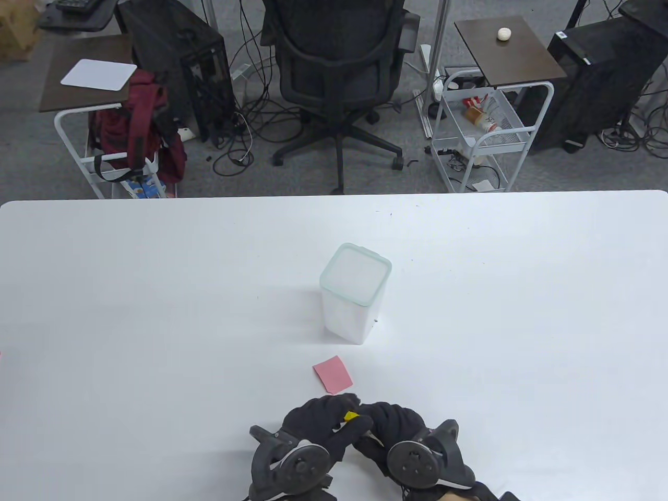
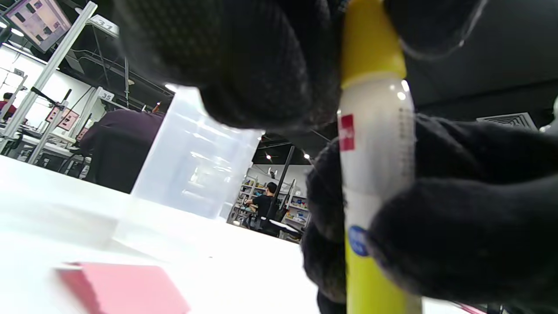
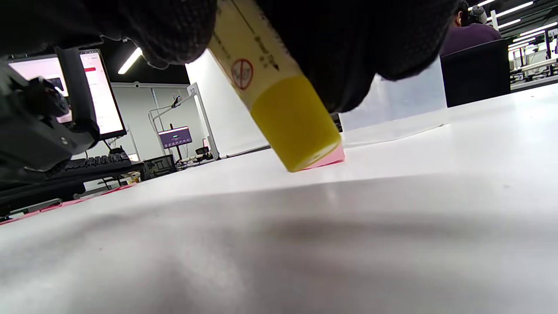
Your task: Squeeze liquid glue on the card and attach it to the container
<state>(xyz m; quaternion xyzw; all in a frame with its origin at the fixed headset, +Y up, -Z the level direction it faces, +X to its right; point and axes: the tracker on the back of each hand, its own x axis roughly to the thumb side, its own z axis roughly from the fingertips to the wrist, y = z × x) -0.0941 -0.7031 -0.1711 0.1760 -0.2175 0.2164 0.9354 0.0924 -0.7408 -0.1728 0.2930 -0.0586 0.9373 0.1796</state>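
Both gloved hands meet near the table's front edge and hold a glue bottle (image 1: 351, 416), of which only a yellow bit shows between them. My left hand (image 1: 334, 417) grips its yellow cap end (image 2: 370, 43). My right hand (image 1: 386, 422) grips the white body (image 2: 375, 165), with the yellow bottom end (image 3: 294, 124) tilted just above the table. A pink card (image 1: 332, 374) lies flat just beyond the hands. A translucent lidded container (image 1: 355, 292) stands upright behind the card. The card (image 2: 126, 288) and the container (image 2: 192, 152) also show in the left wrist view.
The white table (image 1: 522, 313) spreads wide on both sides. Beyond its far edge are an office chair (image 1: 339, 68), a wire cart (image 1: 485, 130) and side tables. A monitor and keyboard (image 3: 87, 161) stand off to one side in the right wrist view.
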